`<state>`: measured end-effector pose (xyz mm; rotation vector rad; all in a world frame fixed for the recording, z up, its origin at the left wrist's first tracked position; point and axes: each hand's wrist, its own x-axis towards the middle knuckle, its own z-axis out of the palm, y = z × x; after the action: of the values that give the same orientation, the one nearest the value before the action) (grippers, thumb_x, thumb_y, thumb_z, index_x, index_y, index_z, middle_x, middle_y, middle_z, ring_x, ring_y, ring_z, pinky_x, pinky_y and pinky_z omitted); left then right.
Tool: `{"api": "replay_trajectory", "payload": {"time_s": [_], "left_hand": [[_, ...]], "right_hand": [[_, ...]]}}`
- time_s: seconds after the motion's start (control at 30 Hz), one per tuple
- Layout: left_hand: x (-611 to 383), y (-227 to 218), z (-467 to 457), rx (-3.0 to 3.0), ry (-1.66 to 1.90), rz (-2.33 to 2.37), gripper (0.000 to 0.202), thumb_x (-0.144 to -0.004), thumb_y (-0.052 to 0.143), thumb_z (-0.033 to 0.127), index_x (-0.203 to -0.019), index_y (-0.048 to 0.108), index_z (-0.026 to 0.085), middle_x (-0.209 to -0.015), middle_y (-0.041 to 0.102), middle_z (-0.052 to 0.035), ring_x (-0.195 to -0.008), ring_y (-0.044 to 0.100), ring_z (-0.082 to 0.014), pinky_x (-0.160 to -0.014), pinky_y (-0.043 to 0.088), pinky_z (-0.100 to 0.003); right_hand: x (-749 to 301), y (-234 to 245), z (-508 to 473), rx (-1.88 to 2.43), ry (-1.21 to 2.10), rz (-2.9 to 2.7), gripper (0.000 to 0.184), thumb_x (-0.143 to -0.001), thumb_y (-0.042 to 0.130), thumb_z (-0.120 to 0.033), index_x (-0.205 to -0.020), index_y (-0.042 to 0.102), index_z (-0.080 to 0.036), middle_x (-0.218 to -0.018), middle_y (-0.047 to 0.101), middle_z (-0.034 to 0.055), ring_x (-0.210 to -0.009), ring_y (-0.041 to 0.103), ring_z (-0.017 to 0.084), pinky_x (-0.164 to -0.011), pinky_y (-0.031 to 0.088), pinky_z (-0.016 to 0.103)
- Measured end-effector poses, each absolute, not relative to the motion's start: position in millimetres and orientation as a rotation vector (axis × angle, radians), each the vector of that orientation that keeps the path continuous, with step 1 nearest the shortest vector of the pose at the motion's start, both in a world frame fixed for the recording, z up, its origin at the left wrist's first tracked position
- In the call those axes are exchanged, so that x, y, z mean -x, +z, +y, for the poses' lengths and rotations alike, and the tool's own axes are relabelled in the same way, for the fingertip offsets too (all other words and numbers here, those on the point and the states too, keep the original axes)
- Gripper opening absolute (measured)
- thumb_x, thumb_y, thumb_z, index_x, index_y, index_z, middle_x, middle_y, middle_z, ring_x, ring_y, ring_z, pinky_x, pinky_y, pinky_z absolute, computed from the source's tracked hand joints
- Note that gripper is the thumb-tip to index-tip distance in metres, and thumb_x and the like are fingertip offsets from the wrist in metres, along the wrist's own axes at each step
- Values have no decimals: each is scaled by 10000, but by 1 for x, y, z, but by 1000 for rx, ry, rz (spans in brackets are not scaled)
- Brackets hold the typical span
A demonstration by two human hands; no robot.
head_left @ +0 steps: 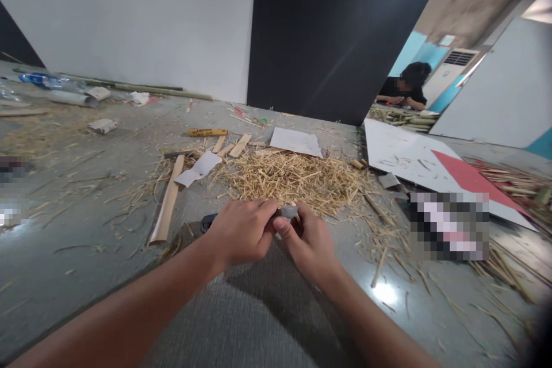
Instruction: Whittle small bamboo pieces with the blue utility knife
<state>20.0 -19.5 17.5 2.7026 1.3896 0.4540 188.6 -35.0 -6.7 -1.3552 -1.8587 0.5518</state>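
Observation:
Close together in the middle, my two hands meet just in front of a heap of straw-coloured shavings [297, 181]. Between the fingertips is a small grey piece [288, 211], possibly folded sandpaper; its kind is not clear. My right hand [314, 247] pinches it with thumb and fingers. My left hand [241, 233] is closed, its fingers reaching to the same grey piece; what lies inside the fist is hidden. A dark tool handle [207, 222] shows at the left hand's outer side. Whether the hand holds it or it lies on the floor, I cannot tell.
Bamboo strips [169, 201], white paper [295, 141] and a yellow tube [207, 132] lie around the heap. A white and red board [405, 155] is at right. Bottles and bamboo poles [142, 87] line the wall. Another person [405, 89] sits bent over in the background.

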Motion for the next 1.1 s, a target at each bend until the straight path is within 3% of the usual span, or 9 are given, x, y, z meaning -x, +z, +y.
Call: {"api": "replay_trajectory", "payload": {"time_s": [0.23, 0.6, 0.8, 0.93, 1.1], "left_hand": [[-22, 18, -22, -2677, 420, 1444, 186, -911, 363, 307, -958, 511, 204, -881, 683, -67, -776, 668, -275, -606, 439, -353], [-27, 21, -30, -2655, 463, 1495, 148, -898, 392, 308, -924, 498, 208, -848, 685, -70, -712, 654, -266, -544, 380, -324], [-10, 24, -11, -2392, 756, 1776, 387, -996, 193, 407, -840, 481, 201, -627, 585, -22, -551, 554, -183, -511, 301, -285], [0, 27, -4, -2403, 885, 1843, 372, -997, 216, 425, -846, 469, 198, -646, 567, -21, -576, 533, -178, -531, 289, -292], [-9, 21, -11, -2551, 786, 1567, 329, -987, 273, 418, -873, 482, 191, -743, 613, -30, -632, 565, -187, -547, 306, -302]], "right_hand": [[-188, -5, -35, 1356, 554, -1838, 431, -877, 494, -591, -679, 391, -222, -549, 428, -45, -488, 395, 109, -474, 226, 266], [-188, -4, -37, 1354, 456, -1817, 436, -855, 524, -588, -669, 360, -229, -533, 420, -52, -476, 384, 107, -472, 225, 261], [-187, -7, -36, 1474, 416, -1670, 528, -841, 565, -581, -590, 251, -238, -479, 294, -71, -451, 261, 92, -455, 191, 263], [-189, -6, -30, 1462, 426, -1678, 524, -813, 593, -598, -609, 267, -243, -514, 308, -71, -472, 297, 94, -467, 216, 258], [-190, -5, -30, 1387, 450, -1744, 473, -837, 571, -586, -652, 308, -239, -555, 329, -69, -493, 318, 96, -478, 229, 260]]}}
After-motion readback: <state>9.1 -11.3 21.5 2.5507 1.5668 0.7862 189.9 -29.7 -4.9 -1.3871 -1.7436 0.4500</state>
